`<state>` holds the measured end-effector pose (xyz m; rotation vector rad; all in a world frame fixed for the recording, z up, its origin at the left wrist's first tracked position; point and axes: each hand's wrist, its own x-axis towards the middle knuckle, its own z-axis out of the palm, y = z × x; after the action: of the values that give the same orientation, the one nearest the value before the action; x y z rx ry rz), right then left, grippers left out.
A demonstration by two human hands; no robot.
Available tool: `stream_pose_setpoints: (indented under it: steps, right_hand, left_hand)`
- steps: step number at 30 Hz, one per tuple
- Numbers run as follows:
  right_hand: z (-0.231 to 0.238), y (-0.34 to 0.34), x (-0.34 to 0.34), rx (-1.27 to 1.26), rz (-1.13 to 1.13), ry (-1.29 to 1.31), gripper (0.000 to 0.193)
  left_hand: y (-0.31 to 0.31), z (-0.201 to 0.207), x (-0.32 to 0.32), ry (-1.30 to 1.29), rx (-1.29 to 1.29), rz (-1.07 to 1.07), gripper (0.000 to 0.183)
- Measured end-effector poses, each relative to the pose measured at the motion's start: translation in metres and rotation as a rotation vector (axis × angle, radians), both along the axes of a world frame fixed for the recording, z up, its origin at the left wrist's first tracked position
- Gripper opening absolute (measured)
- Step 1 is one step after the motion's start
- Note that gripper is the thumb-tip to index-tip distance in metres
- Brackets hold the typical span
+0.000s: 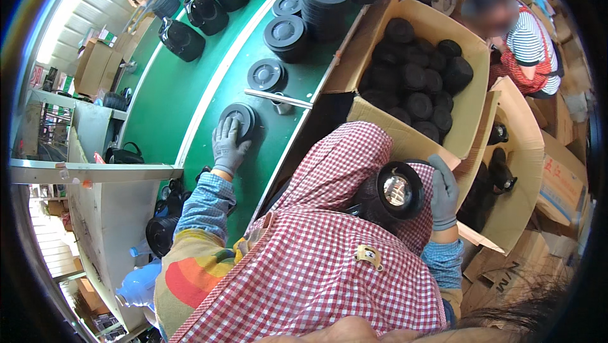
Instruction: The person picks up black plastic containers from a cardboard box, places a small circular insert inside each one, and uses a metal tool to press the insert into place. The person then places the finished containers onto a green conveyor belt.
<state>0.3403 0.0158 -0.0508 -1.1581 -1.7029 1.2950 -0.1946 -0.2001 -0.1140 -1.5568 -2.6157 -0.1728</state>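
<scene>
My left hand [229, 148], in a grey glove, lies over a round black ribbed disc [244, 119] on the green work surface. Its fingers are stretched out across the disc's near-left part. On my lap rests a black lamp [399, 190] with a round shiny reflector facing up, its dark body partly lost against the apron. My right hand [444, 194], also gloved in grey, is upright beside the lamp's right side. The right fingers are extended and hold nothing that I can see. Farther along the surface lies another black disc [266, 75].
Stacks of black discs [325, 1] and glossy black housings [181, 39] line the far surface. A metal bar [277, 98] crosses its edge. An open carton [373, 112] of black round parts stands ahead right; another carton [520, 200] is beside it. A person [535, 45] sits beyond.
</scene>
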Motion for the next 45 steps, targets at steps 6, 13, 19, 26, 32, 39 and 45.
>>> stream_pose_setpoints:
  steps: [6,13,19,26,32,39,45]
  right_hand:
    - [0.018,0.011,-0.006,0.123,0.058,-0.127,0.033]
    - [0.035,0.003,-0.008,0.145,-0.086,0.023,0.034]
    - [0.073,0.02,-0.048,0.137,0.228,0.191,0.046]
    - [0.069,0.012,-0.03,0.011,0.245,0.262,0.06]
    - [0.034,-0.019,-0.018,-0.258,0.03,0.578,0.046]
    - [0.03,-0.043,-0.021,0.095,0.159,0.367,0.029]
    - [0.029,-0.036,-0.024,0.274,0.247,0.275,0.011]
  left_hand:
    - [-0.03,0.002,-0.03,-0.251,0.445,0.044,0.053]
    - [0.037,0.126,0.035,-1.75,0.754,-0.084,0.054]
    - [0.142,0.145,0.141,-2.118,0.18,-0.621,0.067]
    - [0.211,0.142,0.237,-1.936,-0.15,-1.091,0.061]
    - [0.22,0.107,0.265,-1.696,-0.066,-1.063,0.058]
    - [0.196,0.086,0.262,-1.556,0.053,-1.263,0.045]
    - [0.193,0.078,0.265,-1.377,0.269,-1.434,0.04]
